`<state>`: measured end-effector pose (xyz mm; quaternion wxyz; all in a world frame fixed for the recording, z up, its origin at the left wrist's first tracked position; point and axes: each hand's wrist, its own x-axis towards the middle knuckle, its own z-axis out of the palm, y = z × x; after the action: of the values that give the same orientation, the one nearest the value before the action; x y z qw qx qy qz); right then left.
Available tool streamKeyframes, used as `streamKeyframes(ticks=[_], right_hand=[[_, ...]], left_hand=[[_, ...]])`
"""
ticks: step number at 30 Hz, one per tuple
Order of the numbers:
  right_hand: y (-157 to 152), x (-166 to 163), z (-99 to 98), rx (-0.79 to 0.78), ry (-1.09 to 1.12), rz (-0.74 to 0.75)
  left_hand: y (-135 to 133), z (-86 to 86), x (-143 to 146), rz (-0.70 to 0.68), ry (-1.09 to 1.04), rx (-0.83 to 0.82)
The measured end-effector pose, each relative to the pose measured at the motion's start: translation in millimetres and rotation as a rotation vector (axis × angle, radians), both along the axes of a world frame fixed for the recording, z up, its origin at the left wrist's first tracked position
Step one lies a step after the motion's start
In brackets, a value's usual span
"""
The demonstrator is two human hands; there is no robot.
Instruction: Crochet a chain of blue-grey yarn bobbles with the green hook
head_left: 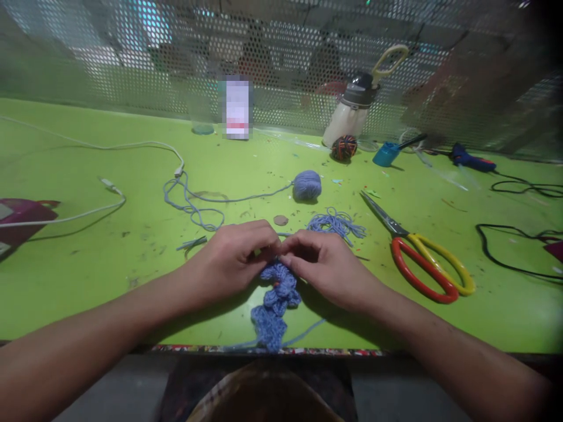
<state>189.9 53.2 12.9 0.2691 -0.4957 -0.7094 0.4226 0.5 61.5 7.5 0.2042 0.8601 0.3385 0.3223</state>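
Observation:
Both hands meet over a blue crocheted strip that runs down to the table's front edge. My left hand pinches its upper end, thumb against fingers. From the other side my right hand grips the same end, its thumb and fingertips pressed together. Whatever fine piece sits between the fingertips is hidden. Behind the hands lies a ball of blue yarn, its strand trailing left in loose loops. A tangle of blue yarn rests just beyond my right hand.
Scissors with red and yellow handles lie at the right. A bottle, a multicoloured yarn ball, a blue pot and a glue gun stand or lie toward the back. White cables cross the left side, near a magenta object.

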Motion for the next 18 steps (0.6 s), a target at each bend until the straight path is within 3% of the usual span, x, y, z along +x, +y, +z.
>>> streamKeyframes(ticks=[8, 12, 18], right_hand=[[6.0, 2.6, -5.5, -0.109, 0.217, 0.053], [7.0, 3.8, -9.5, -0.202, 0.322, 0.015], [5.8, 2.4, -6.5, -0.073, 0.226, 0.024]], left_hand=[[-4.9, -0.9, 2.1, 0.022, -0.062, 0.050], [-8.3, 0.0, 4.0, 0.104, -0.113, -0.093], [-8.2, 2.2, 5.1, 0.123, -0.214, -0.294]])
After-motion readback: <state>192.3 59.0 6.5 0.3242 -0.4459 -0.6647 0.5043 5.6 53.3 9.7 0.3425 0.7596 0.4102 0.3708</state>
